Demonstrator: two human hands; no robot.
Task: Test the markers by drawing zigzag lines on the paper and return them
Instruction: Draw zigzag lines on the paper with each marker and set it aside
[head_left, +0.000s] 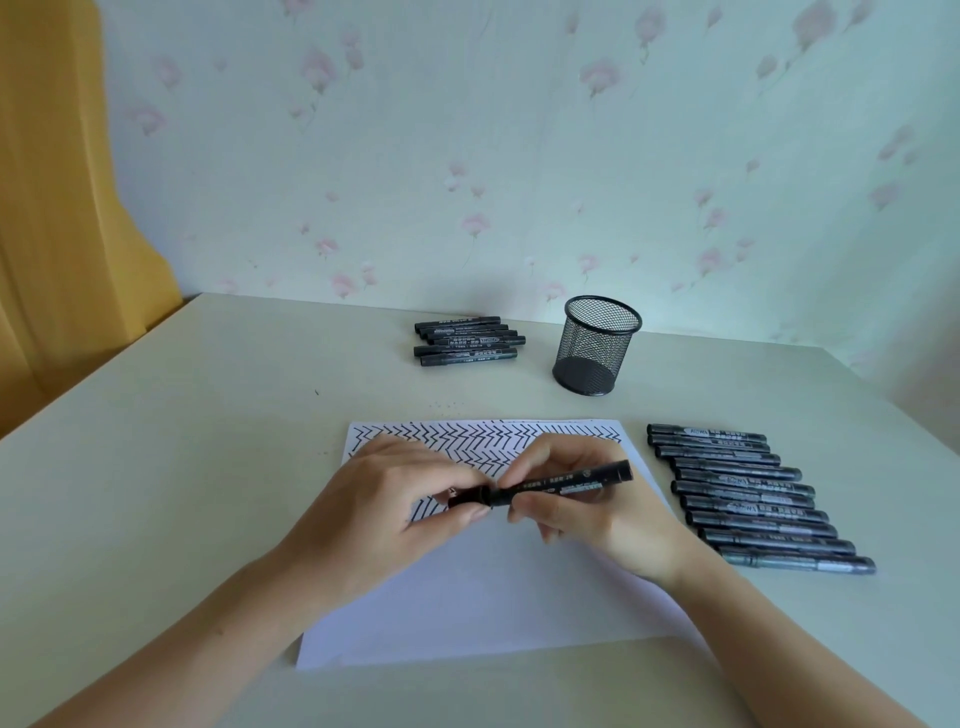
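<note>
The tabletop (208, 467) carries the paper (467, 597) at its near-centre; zigzag lines fill the sheet's far part, the near part is blank, leaving room for further strokes. A row of markers (753, 493) lies along the paper's right edge; a smaller stack (467, 340) sits near the far edge, beside the mesh cup (597, 345). The right hand (587, 509) pinches the marker (561, 486) barrel; the left hand (405, 499) pinches its cap (467, 496), probably capping or uncapping.

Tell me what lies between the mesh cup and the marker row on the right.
Nothing: the head view shows bare table between the mesh cup and the marker row.
</note>
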